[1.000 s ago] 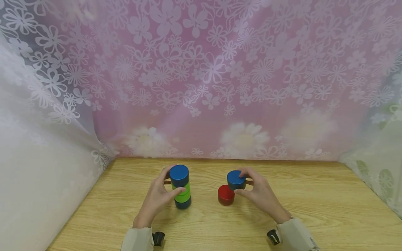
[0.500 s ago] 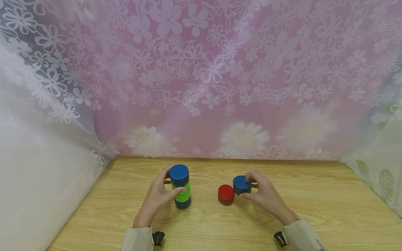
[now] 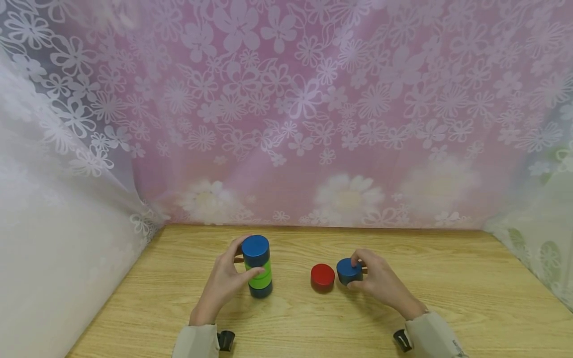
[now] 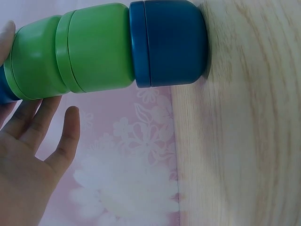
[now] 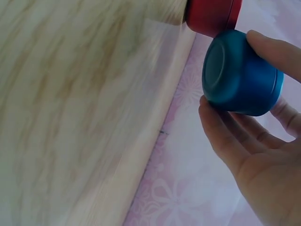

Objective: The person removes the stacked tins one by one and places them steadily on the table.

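One pink floral cloth point(image 3: 286, 124), one wood-grain table point(image 3: 286, 328), a left hand point(image 3: 222, 278) round a stack point(image 3: 261, 282) and a right hand point(image 3: 380, 286) on a lone blue tin point(image 3: 349, 271).
The cloth rises behind the table's far edge; on the table the left hand curls thumb and fingers round the upright stack, its thumb against the green, while one finger stands away from the side in the left wrist view. From the top down run a top blue tin point(image 3: 255, 248), two green tins point(image 4: 101, 47) and a bottom blue tin point(image 4: 176, 42) resting on the wood. The right hand pinches the lone blue tin, whose underside shows in the right wrist view; whether any edge meets the table I cannot tell. Just left of it stands a red tin point(image 3: 322, 278), between it and the stack. Smallest are a black piece point(image 3: 226, 340) by the left wrist and a second black piece point(image 3: 403, 341) by the right.
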`<state>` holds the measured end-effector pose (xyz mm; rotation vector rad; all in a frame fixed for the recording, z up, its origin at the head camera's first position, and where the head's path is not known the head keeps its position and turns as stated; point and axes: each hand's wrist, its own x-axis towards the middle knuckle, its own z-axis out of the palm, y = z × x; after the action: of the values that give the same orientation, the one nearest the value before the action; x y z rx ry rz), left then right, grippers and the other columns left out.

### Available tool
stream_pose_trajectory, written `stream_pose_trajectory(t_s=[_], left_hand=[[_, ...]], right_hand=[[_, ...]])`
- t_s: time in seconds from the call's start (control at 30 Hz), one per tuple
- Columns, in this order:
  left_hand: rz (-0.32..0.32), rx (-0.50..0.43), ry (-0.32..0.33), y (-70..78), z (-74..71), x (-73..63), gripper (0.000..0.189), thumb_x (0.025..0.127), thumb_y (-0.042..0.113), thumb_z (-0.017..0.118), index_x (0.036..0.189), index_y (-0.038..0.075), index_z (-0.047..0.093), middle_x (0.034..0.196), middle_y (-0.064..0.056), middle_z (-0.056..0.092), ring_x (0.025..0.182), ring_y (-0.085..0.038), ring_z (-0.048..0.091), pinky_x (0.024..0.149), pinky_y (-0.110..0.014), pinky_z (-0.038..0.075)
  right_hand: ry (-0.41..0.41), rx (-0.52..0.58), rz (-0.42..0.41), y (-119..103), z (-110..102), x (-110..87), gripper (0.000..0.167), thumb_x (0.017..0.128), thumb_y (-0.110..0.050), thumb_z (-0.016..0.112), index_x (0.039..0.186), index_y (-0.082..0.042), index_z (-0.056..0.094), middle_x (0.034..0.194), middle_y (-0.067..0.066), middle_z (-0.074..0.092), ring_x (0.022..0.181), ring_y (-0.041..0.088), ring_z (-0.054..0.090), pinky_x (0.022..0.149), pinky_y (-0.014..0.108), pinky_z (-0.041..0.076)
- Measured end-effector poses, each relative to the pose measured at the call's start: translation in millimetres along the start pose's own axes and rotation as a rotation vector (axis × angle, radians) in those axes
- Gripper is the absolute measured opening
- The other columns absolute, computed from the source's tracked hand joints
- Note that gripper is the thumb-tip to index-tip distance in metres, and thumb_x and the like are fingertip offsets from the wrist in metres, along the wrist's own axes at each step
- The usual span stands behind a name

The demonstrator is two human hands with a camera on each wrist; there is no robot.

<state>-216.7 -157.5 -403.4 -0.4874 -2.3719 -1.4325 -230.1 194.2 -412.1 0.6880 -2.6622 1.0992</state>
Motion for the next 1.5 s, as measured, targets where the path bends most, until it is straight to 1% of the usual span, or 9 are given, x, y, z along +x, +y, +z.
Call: stream_pose_trajectory(t_s=[0.13,0.2,0.4,0.5,0.87,1.03,1.17,1.33,1.5], left_hand=[[0.001,0.002,0.0,0.6,0.3,0.2,0.07,0.081,0.008,0.087,0.142,0.007,0.052,0.125,-0.011,0.067,0.113,-0.031,0.064,0.09,-0.058,0.053],[0.002,0.0,-0.001,1.2,0.3,0.3,0.069,0.082,0.008,0.087,0.142,0.006,0.052,0.125,-0.011,0.067,0.113,-0.031,0.064,0.09,-0.057,0.053],[-0.001,-0.01,-0.007,2.1,0.7,0.1,0.071,0.082,0.008,0.087,0.143,0.006,0.051,0.126,-0.011,0.067,0.114,-0.031,0.064,0.092,-0.055,0.053],[-0.009,-0.012,-0.009,3.1,1.0,0.5,0.072,0.08,0.005,0.087,0.143,0.007,0.051,0.126,-0.01,0.067,0.114,-0.03,0.064,0.092,-0.055,0.053],[-0.017,-0.026,-0.006,2.2,0.7,0.3,0.074,0.08,0.003,0.087,0.144,0.006,0.051,0.126,-0.01,0.067,0.114,-0.031,0.063,0.092,-0.058,0.052],[-0.018,-0.032,-0.007,2.0,0.4,0.8,0.073,0.08,0.003,0.087,0.143,0.006,0.051,0.127,-0.011,0.066,0.115,-0.032,0.063,0.092,-0.06,0.052],[-0.02,-0.031,-0.005,1.3,0.8,0.8,0.072,0.081,0.005,0.087,0.144,0.005,0.05,0.127,-0.011,0.066,0.115,-0.032,0.063,0.092,-0.06,0.051],[-0.022,-0.026,-0.003,1.0,1.2,0.3,0.071,0.083,0.007,0.086,0.144,0.007,0.05,0.127,-0.011,0.066,0.114,-0.031,0.063,0.092,-0.057,0.053],[-0.032,-0.028,-0.013,-0.5,1.0,-0.6,0.074,0.082,0.006,0.086,0.146,0.006,0.049,0.129,-0.013,0.065,0.116,-0.034,0.062,0.091,-0.059,0.052]], right_hand=[[-0.042,-0.002,0.053,2,-1,-0.6,0.047,0.071,0.003,0.09,0.09,-0.012,0.049,0.108,0.013,0.062,0.097,0.039,0.068,0.077,0.049,0.059],[-0.06,0.0,0.066,4,-1,-0.6,0.045,0.072,0.003,0.089,0.088,-0.011,0.049,0.105,0.011,0.062,0.097,0.039,0.068,0.077,0.048,0.06],[-0.103,-0.018,0.032,9,-1,-1.6,0.034,0.077,-0.001,0.087,0.076,-0.011,0.054,0.091,0.001,0.055,0.091,0.025,0.065,0.076,0.037,0.06],[-0.104,-0.039,0.003,10,-2,-2.4,0.035,0.077,-0.002,0.087,0.073,-0.013,0.054,0.092,0.0,0.055,0.088,0.021,0.064,0.074,0.033,0.058],[-0.107,-0.095,-0.009,9,-2,-2.3,0.035,0.075,-0.005,0.088,0.074,-0.012,0.054,0.089,-0.003,0.054,0.084,0.016,0.06,0.068,0.028,0.051],[-0.115,-0.098,-0.003,8,-1,-2.3,0.036,0.075,-0.005,0.089,0.075,-0.012,0.053,0.088,-0.003,0.053,0.086,0.018,0.062,0.068,0.028,0.051],[-0.132,-0.085,0.03,5,-4,-2.5,0.033,0.076,-0.006,0.088,0.08,-0.011,0.056,0.091,-0.002,0.057,0.091,0.025,0.066,0.072,0.033,0.055],[-0.109,-0.042,0.094,-2,-11,-0.9,0.03,0.079,-0.008,0.087,0.095,-0.007,0.061,0.104,0.008,0.065,0.096,0.033,0.066,0.078,0.046,0.057],[-0.066,0.007,0.087,-6,-15,5.3,0.032,0.086,-0.009,0.081,0.11,-0.001,0.062,0.115,0.019,0.065,0.102,0.04,0.065,0.085,0.053,0.056]])
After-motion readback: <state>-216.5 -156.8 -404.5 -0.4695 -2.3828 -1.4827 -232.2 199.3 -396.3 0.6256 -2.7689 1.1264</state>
